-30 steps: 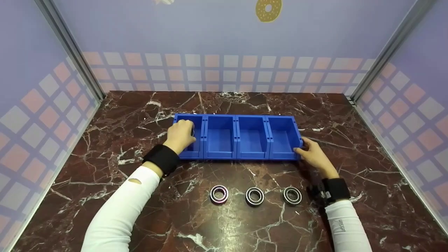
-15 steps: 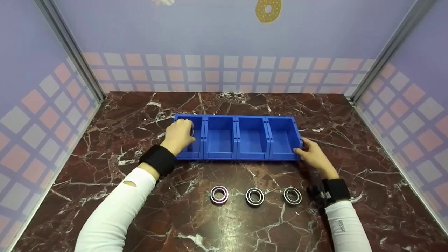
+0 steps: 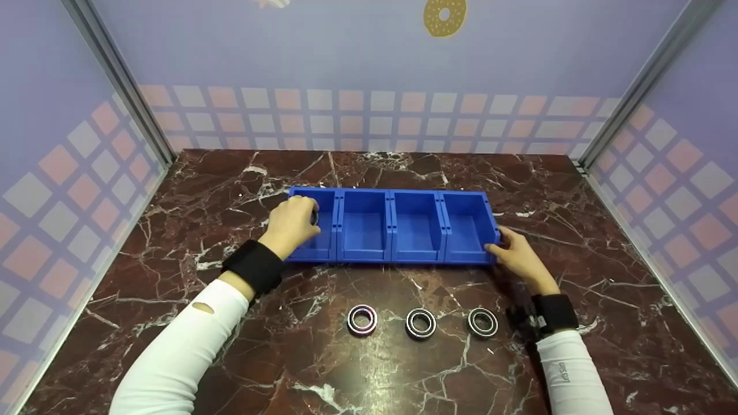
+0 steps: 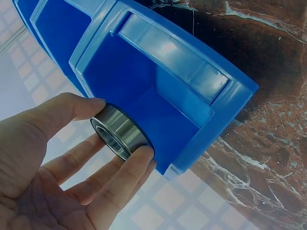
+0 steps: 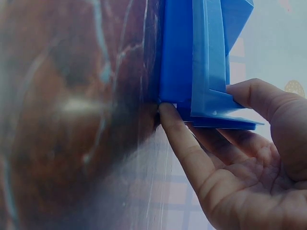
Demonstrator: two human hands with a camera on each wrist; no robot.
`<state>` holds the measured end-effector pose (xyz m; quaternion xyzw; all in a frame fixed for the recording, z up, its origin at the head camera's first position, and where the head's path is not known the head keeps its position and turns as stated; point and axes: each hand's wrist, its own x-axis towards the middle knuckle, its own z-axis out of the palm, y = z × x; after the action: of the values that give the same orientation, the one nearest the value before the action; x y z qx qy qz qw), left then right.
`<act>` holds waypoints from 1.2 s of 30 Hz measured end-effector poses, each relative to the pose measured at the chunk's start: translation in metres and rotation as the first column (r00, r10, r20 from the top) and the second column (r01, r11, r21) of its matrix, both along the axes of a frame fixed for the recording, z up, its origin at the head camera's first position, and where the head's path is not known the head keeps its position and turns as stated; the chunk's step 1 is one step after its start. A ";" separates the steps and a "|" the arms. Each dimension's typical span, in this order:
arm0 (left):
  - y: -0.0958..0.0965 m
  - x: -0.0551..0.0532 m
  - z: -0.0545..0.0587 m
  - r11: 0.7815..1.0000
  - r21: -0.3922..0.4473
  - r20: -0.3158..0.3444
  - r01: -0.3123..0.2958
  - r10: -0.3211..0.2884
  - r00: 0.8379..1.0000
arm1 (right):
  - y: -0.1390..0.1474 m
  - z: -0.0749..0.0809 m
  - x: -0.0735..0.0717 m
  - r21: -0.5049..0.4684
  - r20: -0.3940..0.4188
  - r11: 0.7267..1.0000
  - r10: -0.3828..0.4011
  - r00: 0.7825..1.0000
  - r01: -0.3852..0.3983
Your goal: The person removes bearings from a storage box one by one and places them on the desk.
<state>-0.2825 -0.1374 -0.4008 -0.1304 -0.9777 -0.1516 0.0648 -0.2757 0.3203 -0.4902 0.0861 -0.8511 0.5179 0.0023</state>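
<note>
My left hand (image 3: 290,226) pinches a steel ball bearing (image 4: 125,128) between thumb and fingers at the mouth of the leftmost compartment. The bearing is tilted, and in the head view the hand hides most of it. Four-sided compartments stand joined in a row as one blue storage bin (image 3: 362,255). At its right end, my right hand (image 3: 522,259) grips the outer wall, thumb over the rim and fingers along the outside. In the right wrist view one fingertip (image 5: 168,109) reaches the bin's lower edge by the tabletop.
Three more bearings lie flat on the marbled table (image 3: 259,357) in front of the bin: a left one (image 3: 362,320), a middle one (image 3: 421,324) and a right one (image 3: 482,323). A patterned back wall (image 3: 369,121) and side walls enclose the table.
My left hand and forearm have shifted slightly to the left, with the bearing still pinched. The right hand keeps its grip on the bin, and the three bearings on the table lie unmoved.
</note>
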 end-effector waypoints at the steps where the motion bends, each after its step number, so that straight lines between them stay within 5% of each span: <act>1: 0.000 0.001 0.001 1.000 0.001 -0.002 0.003 -0.003 1.000 | 0.000 0.000 0.000 0.000 0.001 1.000 0.000 1.000 0.000; 36: -0.007 0.038 0.007 0.996 0.018 -0.040 0.090 -0.090 0.995 | 0.003 -0.004 0.001 -0.058 -0.026 0.998 0.031 0.999 -0.033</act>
<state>-0.2447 -0.1445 -0.3934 -0.1766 -0.9678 -0.1617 0.0783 -0.2748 0.3232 -0.4940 0.1063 -0.8339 0.5415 0.0073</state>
